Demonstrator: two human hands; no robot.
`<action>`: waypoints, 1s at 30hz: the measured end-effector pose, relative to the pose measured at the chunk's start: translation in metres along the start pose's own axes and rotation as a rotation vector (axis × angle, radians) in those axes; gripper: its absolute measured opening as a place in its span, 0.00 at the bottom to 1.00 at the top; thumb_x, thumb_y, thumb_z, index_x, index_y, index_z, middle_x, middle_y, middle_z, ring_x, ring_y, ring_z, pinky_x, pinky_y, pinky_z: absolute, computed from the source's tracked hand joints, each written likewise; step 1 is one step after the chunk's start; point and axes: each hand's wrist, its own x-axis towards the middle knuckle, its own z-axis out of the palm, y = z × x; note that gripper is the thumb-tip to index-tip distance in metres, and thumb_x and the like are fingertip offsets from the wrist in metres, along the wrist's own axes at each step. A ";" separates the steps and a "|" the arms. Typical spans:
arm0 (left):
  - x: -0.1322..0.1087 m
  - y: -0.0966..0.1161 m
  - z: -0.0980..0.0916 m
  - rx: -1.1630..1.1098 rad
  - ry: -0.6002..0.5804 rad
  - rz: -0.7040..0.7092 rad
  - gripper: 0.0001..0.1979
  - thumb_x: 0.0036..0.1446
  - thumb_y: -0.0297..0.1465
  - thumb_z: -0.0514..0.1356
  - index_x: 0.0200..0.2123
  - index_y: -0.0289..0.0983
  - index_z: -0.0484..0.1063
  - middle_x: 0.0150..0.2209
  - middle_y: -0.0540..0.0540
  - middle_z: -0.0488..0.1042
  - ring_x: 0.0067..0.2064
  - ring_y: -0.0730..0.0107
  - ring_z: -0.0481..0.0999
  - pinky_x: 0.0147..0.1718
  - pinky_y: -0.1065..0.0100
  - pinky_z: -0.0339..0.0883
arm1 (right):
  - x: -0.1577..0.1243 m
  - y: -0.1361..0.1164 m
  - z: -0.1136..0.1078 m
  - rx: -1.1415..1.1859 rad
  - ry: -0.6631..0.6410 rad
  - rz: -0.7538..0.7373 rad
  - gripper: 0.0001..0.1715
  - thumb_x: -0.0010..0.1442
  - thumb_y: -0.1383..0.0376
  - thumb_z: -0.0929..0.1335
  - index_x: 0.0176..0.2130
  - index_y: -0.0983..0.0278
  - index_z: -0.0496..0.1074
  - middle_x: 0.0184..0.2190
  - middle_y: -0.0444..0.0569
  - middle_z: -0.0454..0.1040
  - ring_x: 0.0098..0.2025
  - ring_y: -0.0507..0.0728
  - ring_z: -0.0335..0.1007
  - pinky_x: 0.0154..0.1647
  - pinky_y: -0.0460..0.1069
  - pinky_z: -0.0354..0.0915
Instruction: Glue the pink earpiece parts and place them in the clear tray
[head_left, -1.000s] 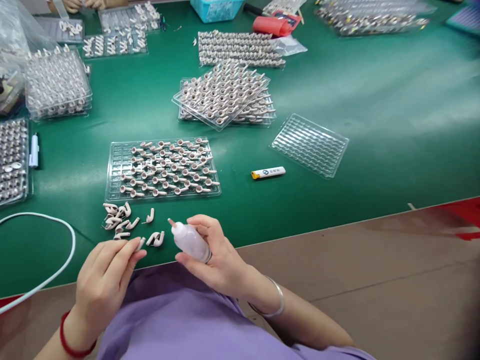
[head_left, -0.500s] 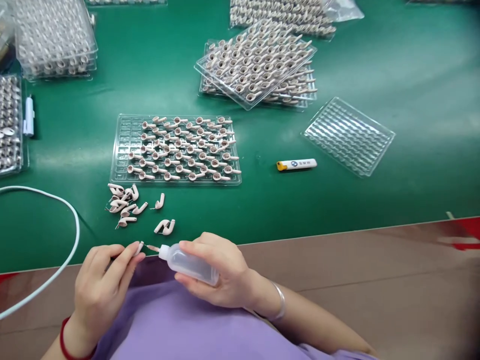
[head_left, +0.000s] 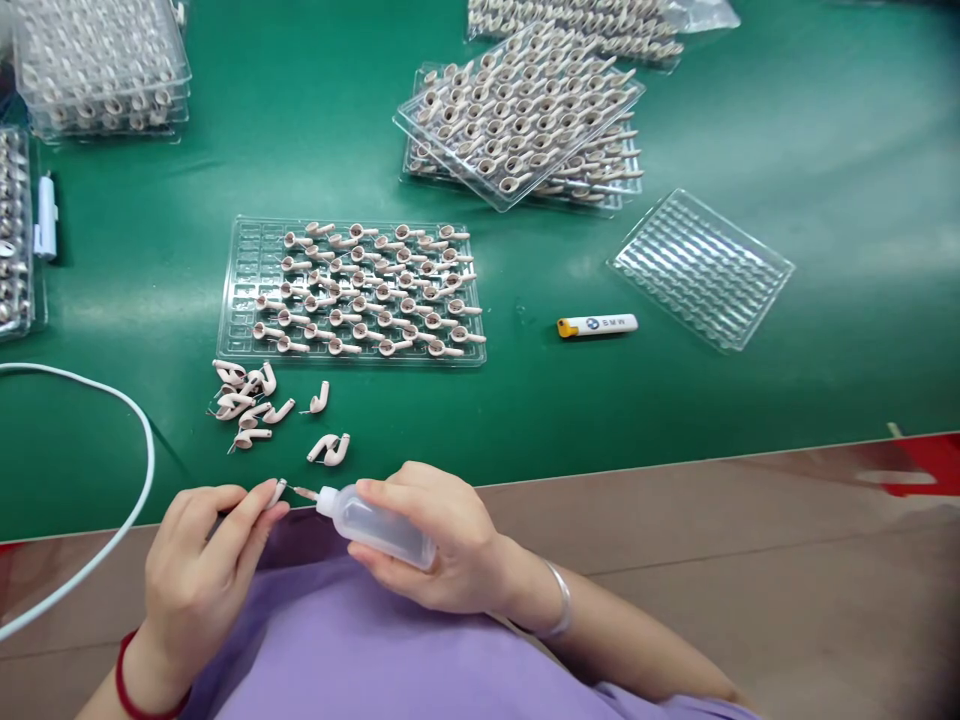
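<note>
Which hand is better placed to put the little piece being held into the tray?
Probably the left hand: it pinches the piece and is nearer the unfilled slots at the left end of the tray. The right hand is wrapped around the bottle.

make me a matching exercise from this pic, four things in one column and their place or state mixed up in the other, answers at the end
Things
1. squeeze bottle
2. white lighter
3. small pale part
4. white cable

Places and states
A. pinched in the fingers of the left hand
B. curving in from the picture's left edge
C. lying on the green table, yellow end pointing left
D. held in the right hand

Pairs: 1-D, 2-C, 3-A, 4-B
</note>
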 end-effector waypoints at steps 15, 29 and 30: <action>0.001 0.000 0.000 -0.001 0.006 -0.013 0.18 0.54 0.22 0.66 0.48 0.38 0.75 0.32 0.46 0.73 0.32 0.67 0.72 0.34 0.65 0.68 | -0.001 0.000 -0.002 0.019 0.013 0.011 0.26 0.59 0.63 0.69 0.55 0.61 0.62 0.29 0.46 0.74 0.26 0.53 0.66 0.27 0.48 0.66; -0.015 0.041 0.001 -0.927 -0.340 -1.129 0.17 0.53 0.44 0.65 0.40 0.39 0.82 0.32 0.43 0.82 0.32 0.61 0.80 0.28 0.68 0.75 | -0.007 -0.012 0.027 0.000 0.097 -0.052 0.16 0.62 0.73 0.64 0.50 0.63 0.66 0.34 0.50 0.74 0.34 0.55 0.70 0.35 0.50 0.68; -0.015 0.042 0.004 -0.991 -0.380 -1.228 0.20 0.51 0.46 0.66 0.41 0.37 0.81 0.31 0.42 0.82 0.31 0.61 0.80 0.26 0.68 0.74 | -0.007 -0.012 0.030 -0.046 0.105 -0.069 0.12 0.62 0.72 0.64 0.47 0.63 0.67 0.32 0.49 0.74 0.33 0.54 0.69 0.35 0.51 0.66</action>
